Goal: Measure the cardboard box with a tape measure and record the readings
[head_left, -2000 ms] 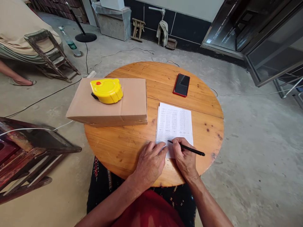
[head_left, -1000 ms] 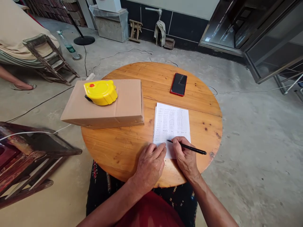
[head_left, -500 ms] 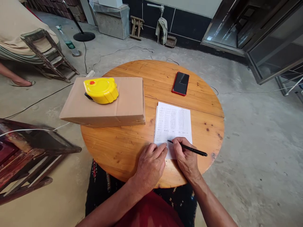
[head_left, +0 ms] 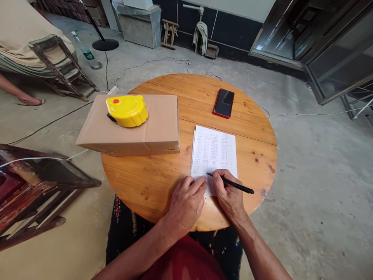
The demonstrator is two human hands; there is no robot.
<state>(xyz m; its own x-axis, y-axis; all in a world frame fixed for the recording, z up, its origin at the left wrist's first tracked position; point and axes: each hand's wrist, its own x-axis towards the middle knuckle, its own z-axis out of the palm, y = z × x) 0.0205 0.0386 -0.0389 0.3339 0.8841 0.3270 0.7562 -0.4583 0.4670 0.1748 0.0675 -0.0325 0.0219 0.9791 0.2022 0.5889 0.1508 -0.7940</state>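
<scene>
At lower centre, the right hand (head_left: 229,195) is pinching the pen (head_left: 239,186) over the paper (head_left: 215,151), right of centre; its tip is staying put, so writing is apparently barely advancing. The left hand (head_left: 187,200), fingers loosely spread, is steadying the paper.

Desk (head_left: 148,179): A carton (head_left: 160,128) sits at left, paper (head_left: 215,151) to its right, a phone (head_left: 223,103) behind the paper.
Carton: A tape measure (head_left: 127,111) rests on top.
Paper: Left hand (head_left: 186,200) lies at near left, right hand (head_left: 229,194) with pen (head_left: 239,185) at near right.
Floor (head_left: 309,175): A bottle (head_left: 87,53) stands beyond the desk, at left.
</scene>
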